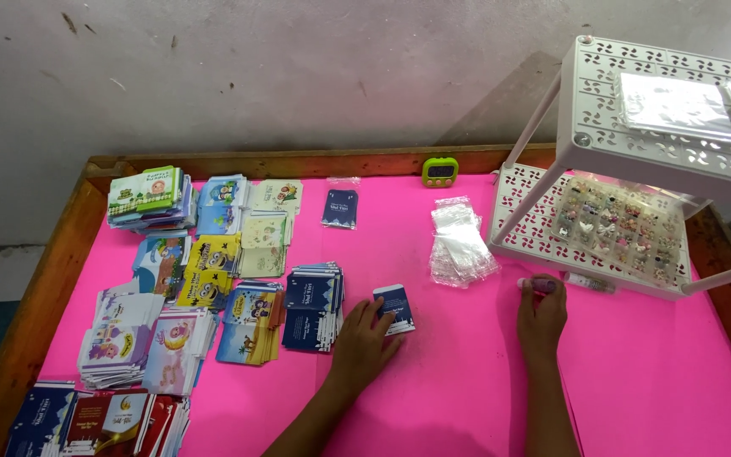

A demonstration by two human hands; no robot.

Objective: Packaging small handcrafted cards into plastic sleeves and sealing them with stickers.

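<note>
**Head view: pink table with card stock, rack and two hands**

Landmark for all places: the single dark blue card (394, 308) under the left fingertips.

1. Pink table top (467, 381), wooden rim. Carries every item below; the blue card lies near its middle.
2. White perforated two-tier rack (590, 93), far right of the card and behind it. Lower shelf holds a clear tray of small decorated pieces (623, 228); upper shelf holds clear flat sleeves (674, 106).
3. Stacks of printed cards (175, 279), many colours, spread well to the left of the card, in rows running from the back rim to the front edge.
4. Dark blue card stack (313, 306), just left of the card, close but apart from it.
5. Pile of clear plastic sleeves (460, 244), behind the card and to its right.
6. Left hand (364, 343), just in front of the card. Fingers spread and flat, tips resting on the card's near edge, not closed round it.
7. Right hand (541, 317), well to the right of the card. Fingers curled, pinching a small pink object (540, 285) at the rack's front edge.
8. Bagged dark blue card (340, 207), well behind the card.
9. Green digital timer (440, 172), at the back rim, behind the card.
</note>
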